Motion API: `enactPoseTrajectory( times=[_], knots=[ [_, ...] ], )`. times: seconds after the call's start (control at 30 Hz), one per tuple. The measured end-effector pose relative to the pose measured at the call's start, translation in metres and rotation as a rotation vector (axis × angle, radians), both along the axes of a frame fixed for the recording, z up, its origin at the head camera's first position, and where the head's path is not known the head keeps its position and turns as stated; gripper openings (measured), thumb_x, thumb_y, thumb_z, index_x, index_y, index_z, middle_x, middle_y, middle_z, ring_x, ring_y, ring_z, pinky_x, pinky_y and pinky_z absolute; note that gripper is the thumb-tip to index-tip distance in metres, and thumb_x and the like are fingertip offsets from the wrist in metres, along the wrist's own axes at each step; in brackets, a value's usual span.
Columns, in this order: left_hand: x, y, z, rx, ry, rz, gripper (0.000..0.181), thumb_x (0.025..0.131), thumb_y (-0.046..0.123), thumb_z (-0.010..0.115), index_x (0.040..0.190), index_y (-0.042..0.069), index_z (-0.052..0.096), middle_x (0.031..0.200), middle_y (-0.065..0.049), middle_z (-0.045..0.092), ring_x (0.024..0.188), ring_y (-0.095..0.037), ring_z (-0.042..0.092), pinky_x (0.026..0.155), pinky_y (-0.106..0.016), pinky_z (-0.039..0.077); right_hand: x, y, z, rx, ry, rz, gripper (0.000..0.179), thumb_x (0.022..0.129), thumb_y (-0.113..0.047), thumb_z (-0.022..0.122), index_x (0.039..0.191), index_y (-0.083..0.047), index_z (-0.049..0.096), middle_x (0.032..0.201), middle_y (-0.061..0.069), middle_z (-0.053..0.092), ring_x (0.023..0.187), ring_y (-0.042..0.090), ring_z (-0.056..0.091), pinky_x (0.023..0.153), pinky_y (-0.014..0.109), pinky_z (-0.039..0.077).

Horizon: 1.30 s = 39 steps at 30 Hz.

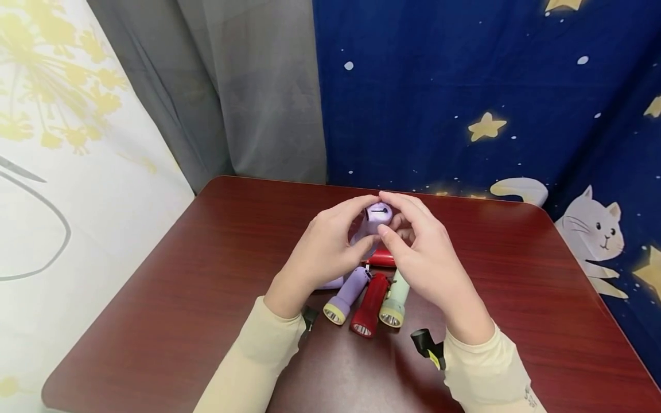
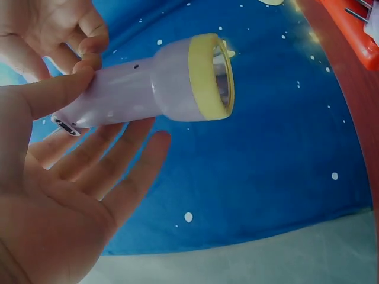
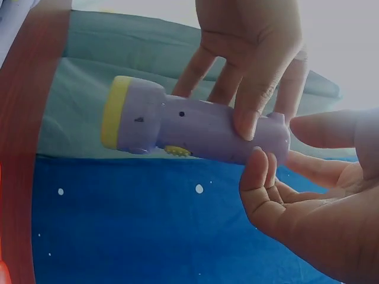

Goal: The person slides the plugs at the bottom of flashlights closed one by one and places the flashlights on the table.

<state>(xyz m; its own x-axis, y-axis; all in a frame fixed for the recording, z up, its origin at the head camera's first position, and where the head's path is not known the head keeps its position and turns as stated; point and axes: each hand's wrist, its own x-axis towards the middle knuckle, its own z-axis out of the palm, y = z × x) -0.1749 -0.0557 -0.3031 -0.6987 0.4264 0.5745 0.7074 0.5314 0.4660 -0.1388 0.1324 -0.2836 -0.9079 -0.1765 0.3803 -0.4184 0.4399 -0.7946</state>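
Note:
A purple flashlight (image 2: pixel 130 89) with a yellow rim is held up over the table, its tail end (image 1: pixel 379 213) toward the head camera. My left hand (image 1: pixel 325 244) grips the barrel, thumb on one side and fingers along the other. Around the tail of the same flashlight (image 3: pixel 207 129) are the fingertips of my right hand (image 1: pixel 431 258), with the thumb at the end face. A yellow slide switch (image 3: pixel 177 151) shows on its side. Beneath the hands lie another purple flashlight (image 1: pixel 351 293), a red flashlight (image 1: pixel 369 307) and a pale green flashlight (image 1: pixel 396 298).
Behind these, a second red flashlight (image 1: pixel 382 258) lies crosswise, and a further purple piece (image 1: pixel 331 284) is mostly covered by the left hand. All rest on a dark red wooden table (image 1: pixel 217 275). A blue star-patterned curtain (image 1: pixel 403 103) hangs at the far edge.

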Motion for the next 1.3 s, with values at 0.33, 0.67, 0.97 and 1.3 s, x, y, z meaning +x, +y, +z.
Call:
enactPoseTrajectory(
  times=[0.33, 0.67, 0.97, 1.3],
  knots=[
    [-0.049, -0.035, -0.020, 0.053, -0.225, 0.331, 0.051, 0.088, 0.024, 0.087, 0.129, 0.011, 0.061, 0.111, -0.010, 0.076, 0.094, -0.024, 0.076, 0.084, -0.044, 0.065, -0.008, 0.003, -0.003, 0.063, -0.021, 0.012, 0.043, 0.104, -0.006, 0.060, 0.147, -0.013, 0.061, 0.154, 0.003, 0.054, 0.125, 0.024, 0.062, 0.088, 0.016, 0.056],
    [-0.149, -0.083, -0.039, -0.187, -0.394, 0.544, 0.052, 0.093, 0.026, 0.079, 0.135, 0.005, 0.056, 0.128, -0.021, 0.069, 0.114, -0.041, 0.069, 0.100, -0.055, 0.059, -0.018, -0.001, -0.014, 0.141, -0.115, 0.031, 0.042, 0.105, -0.012, 0.060, 0.147, -0.017, 0.061, 0.157, 0.003, 0.050, 0.131, 0.025, 0.058, 0.094, 0.041, 0.060],
    [-0.184, -0.135, -0.062, -0.132, -0.447, 0.653, 0.049, 0.092, 0.022, 0.078, 0.129, 0.002, 0.051, 0.125, -0.027, 0.066, 0.111, -0.048, 0.068, 0.098, -0.059, 0.058, -0.044, -0.011, -0.041, 0.404, -0.143, 0.085, 0.039, 0.104, -0.017, 0.063, 0.143, -0.008, 0.063, 0.150, 0.014, 0.054, 0.134, 0.036, 0.057, 0.110, 0.054, 0.054],
    [-0.194, -0.176, -0.069, -0.115, -0.421, 0.705, 0.053, 0.095, 0.021, 0.076, 0.134, -0.002, 0.049, 0.132, -0.033, 0.063, 0.116, -0.054, 0.065, 0.102, -0.064, 0.056, -0.094, -0.013, -0.074, 0.994, -0.296, 0.133, 0.053, 0.098, -0.013, 0.069, 0.150, -0.011, 0.060, 0.149, 0.020, 0.057, 0.132, 0.040, 0.057, 0.110, 0.061, 0.052]
  ],
)
